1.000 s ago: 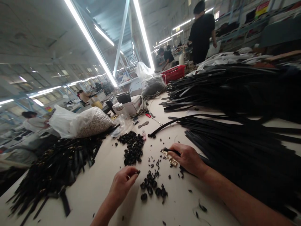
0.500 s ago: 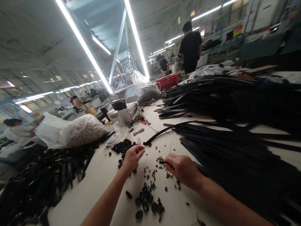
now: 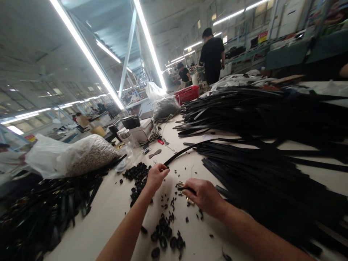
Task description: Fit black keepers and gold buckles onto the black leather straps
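In the head view my left hand (image 3: 156, 177) is at the near end of a long black strap (image 3: 179, 154), its thumb and fingers closed on that tip. The strap curves away to the right across the table. My right hand (image 3: 202, 194) is closed around a short black strap with a gold-coloured metal buckle (image 3: 179, 185) sticking out past the fingertips. More gold buckle pieces (image 3: 189, 200) lie just below that hand. Black rings (image 3: 163, 232) and small black bits are scattered on the pale tabletop between my forearms. A heap of black loops (image 3: 137, 172) lies beside my left hand.
Bundles of black straps (image 3: 244, 170) cover the right side. At the left lie finished-looking black straps with gold parts (image 3: 54, 210) and a plastic bag of small pieces (image 3: 89, 154). A clear jar (image 3: 126, 137), a white box (image 3: 143, 130) and a red basket (image 3: 187, 93) stand farther back. Several people work beyond.
My left hand has moved forward to the long strap's end and closed on it. My right hand keeps hold of the buckled strap. The whole view has shifted slightly.
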The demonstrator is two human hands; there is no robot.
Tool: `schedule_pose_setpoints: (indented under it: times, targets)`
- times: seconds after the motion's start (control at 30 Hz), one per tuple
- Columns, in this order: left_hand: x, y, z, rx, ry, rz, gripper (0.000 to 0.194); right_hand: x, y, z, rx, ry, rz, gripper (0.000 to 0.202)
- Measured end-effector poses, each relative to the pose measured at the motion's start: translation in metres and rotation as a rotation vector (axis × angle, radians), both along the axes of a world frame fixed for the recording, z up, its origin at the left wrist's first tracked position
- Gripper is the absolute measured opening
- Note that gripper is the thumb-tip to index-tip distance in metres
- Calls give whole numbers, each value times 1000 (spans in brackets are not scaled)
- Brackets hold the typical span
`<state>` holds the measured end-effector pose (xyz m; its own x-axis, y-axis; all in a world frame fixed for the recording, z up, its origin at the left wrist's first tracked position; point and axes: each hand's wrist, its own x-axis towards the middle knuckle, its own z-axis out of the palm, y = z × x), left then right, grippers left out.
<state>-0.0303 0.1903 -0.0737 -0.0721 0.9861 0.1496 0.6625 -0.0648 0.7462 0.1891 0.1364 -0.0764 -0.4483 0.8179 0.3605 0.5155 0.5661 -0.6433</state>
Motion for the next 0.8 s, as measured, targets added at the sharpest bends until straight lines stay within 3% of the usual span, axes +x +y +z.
schedule_pose_setpoints:
  times: [0.17, 0.27, 0.37, 0.57, 0.8]
  targets:
    - [-5, -74, 15, -72, -337, -21, 33, -1, -7, 10, -138, 124, 20, 13]
    - [-6, -118, 18, -157, -661, 49, 44, -5, -15, 9, -46, 95, 59, 10]
    - [0, -145, 14, -218, -868, 163, 44, -10, -22, 6, 95, 48, 96, 12]
    - [18, -151, -4, -263, -1197, 300, 40, -17, -31, 4, 265, -21, 136, 20]
    - [24, -152, -7, -267, -1232, 266, 43, -21, -37, 4, 331, -92, 158, 24]
